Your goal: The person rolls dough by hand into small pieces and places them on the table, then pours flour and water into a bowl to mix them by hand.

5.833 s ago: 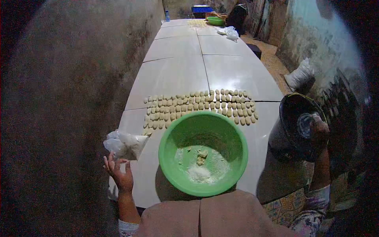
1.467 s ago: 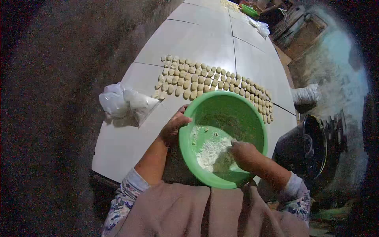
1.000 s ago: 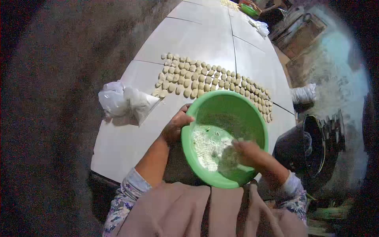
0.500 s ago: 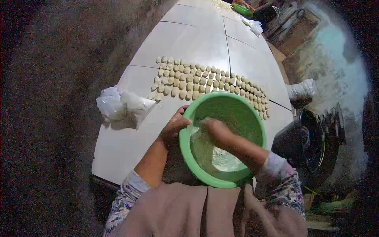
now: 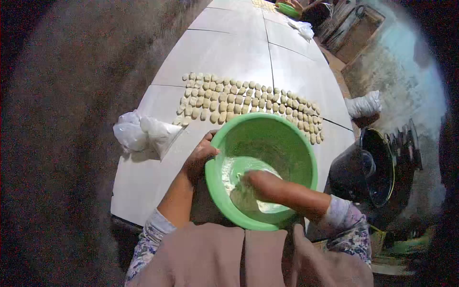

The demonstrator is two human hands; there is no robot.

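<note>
A green plastic basin (image 5: 310,158) is tilted toward me at the near edge of the table. My left hand (image 5: 201,155) grips its left rim, fingers outside. My right hand (image 5: 263,185) reaches down inside the basin, smeared by motion, so its fingers do not show clearly. White floury material (image 5: 271,207) coats the bottom around that hand. Whether the right hand holds anything, I cannot make out. Beyond the basin, rows of small pale dough pieces (image 5: 231,98) lie on the white table (image 5: 224,52).
To the left sit white plastic bags (image 5: 160,135), one of them open. A black bucket (image 5: 349,167) stands tilted at the right beside the table, with a white sack (image 5: 364,104) behind it. Another green basin (image 5: 288,10) and a plastic bag (image 5: 306,31) are at the far end.
My right hand has moved down and toward me within the basin, exposing more of its green bottom. The basin and my left hand have shifted slightly left in view.
</note>
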